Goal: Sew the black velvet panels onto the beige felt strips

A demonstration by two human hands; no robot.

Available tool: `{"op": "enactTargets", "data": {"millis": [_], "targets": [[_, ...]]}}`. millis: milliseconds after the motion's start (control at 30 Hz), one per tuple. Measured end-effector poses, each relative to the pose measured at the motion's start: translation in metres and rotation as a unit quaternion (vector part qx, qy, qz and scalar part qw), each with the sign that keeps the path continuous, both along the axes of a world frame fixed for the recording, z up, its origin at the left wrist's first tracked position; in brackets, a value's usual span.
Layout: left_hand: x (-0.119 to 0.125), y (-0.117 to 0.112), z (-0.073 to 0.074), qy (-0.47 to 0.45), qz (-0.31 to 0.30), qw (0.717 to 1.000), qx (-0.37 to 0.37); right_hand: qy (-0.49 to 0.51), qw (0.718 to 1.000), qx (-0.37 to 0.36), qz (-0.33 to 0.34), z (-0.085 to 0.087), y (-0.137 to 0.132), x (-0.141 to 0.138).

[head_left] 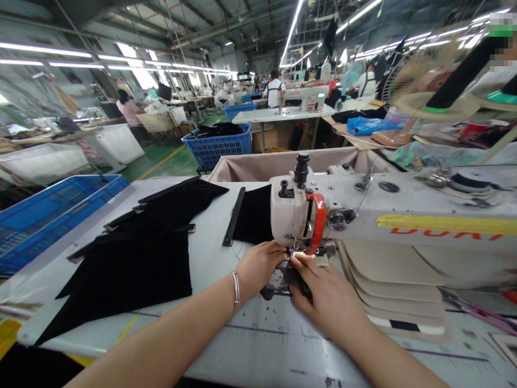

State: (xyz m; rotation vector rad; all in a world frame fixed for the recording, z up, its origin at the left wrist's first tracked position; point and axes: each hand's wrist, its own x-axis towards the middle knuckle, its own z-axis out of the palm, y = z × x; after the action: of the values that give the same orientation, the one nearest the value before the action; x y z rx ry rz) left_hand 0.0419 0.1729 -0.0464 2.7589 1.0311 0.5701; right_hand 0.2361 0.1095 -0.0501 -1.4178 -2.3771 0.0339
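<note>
The left hand (260,264), a silver bracelet (236,288) on its wrist, sits at about nine o'clock from the needle area, fingers close together and bent toward it. The right hand (333,296) lies at four o'clock, thumb a little apart from its forefinger. A small pale piece (304,255) shows at the right fingertips, too small to identify; whether either hand is pinching anything, I cannot tell.

Directly at twelve, the head of the sewing machine (288,210) stands over the fingers, with an orange-red guard (320,222) on its near side. At eleven, a black fabric piece (255,215) edged with a dark strip lies partly hidden behind that head. Out at nine, black fabric pieces (145,264) overlap on the pale tabletop (250,350). At three, beige panels (391,269) are stacked beneath the machine arm, with a pink-handled tool (480,312) just beyond.

Farther off, a blue crate (105,191) stands between nine and ten, a blue basket (220,145) at eleven, a person in white (274,92) at twelve, and a fan (420,81) at one.
</note>
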Motion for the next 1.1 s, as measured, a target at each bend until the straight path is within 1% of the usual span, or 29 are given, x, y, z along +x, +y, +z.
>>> {"op": "enactTargets", "data": {"millis": [167, 367, 600, 767, 867, 933, 1000, 1033, 1100], "targets": [[0.0, 0.0, -0.002, -0.001, 0.006, 1.0, 0.016, 0.033, 0.999, -0.008, 0.003, 0.003, -0.001, -0.002], [0.0, 0.001, -0.002, -0.014, 0.027, 0.999, 0.015, 0.046, 0.999, -0.012, -0.002, 0.005, -0.001, -0.003], [0.001, 0.001, -0.001, -0.036, 0.04, 0.998, 0.038, 0.051, 0.999, -0.005, -0.019, 0.009, -0.003, -0.005], [-0.003, 0.001, -0.006, -0.07, 0.016, 0.997, 0.018, 0.048, 0.998, 0.017, -0.03, 0.01, -0.008, -0.011], [-0.004, 0.002, -0.005, -0.079, 0.027, 0.997, 0.0, 0.048, 0.998, 0.03, -0.03, 0.016, -0.013, -0.011], [-0.005, 0.001, -0.001, -0.079, 0.045, 0.996, -0.012, 0.052, 0.998, 0.035, -0.025, 0.024, -0.018, 0.0], [-0.006, 0.0, 0.003, -0.077, 0.058, 0.995, -0.018, 0.051, 0.997, 0.044, -0.032, 0.033, -0.022, 0.023], [-0.007, -0.001, 0.005, -0.074, 0.063, 0.995, -0.016, 0.044, 0.997, 0.051, -0.044, 0.036, -0.022, 0.038], [-0.008, 0.0, 0.009, -0.062, 0.066, 0.996, 0.001, 0.006, 0.992, 0.069, -0.103, 0.035, -0.021, 0.073]]}}
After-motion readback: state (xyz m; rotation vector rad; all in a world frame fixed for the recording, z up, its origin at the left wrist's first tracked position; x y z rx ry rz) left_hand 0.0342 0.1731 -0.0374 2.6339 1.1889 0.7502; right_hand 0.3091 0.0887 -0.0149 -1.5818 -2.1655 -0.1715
